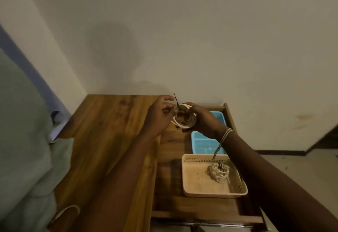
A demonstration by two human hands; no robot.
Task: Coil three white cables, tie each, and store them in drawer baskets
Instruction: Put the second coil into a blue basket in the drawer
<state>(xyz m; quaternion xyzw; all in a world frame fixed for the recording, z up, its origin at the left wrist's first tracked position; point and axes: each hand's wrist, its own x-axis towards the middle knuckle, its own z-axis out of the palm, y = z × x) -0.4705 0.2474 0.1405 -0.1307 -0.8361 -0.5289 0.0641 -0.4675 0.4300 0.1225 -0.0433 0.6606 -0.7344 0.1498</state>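
Note:
A white cable coil point(182, 122) hangs in the air above the open drawer point(164, 158), held between both hands. My right hand point(203, 120) grips its right side. My left hand point(159, 114) pinches at its left edge, where a thin dark tie point(176, 99) sticks up. A second coiled, tied white cable point(218, 172) lies in the beige basket point(197, 182) in the drawer. Behind that basket sits a blue basket point(203, 142), partly hidden by my right forearm. A loop of white cable point(67, 211) shows at the table's near left edge.
The wooden table top point(109, 131) runs along the drawer's left side. Pale green cloth point(27, 140) lies to the left of the table. A plain wall stands behind, and floor shows at the far right.

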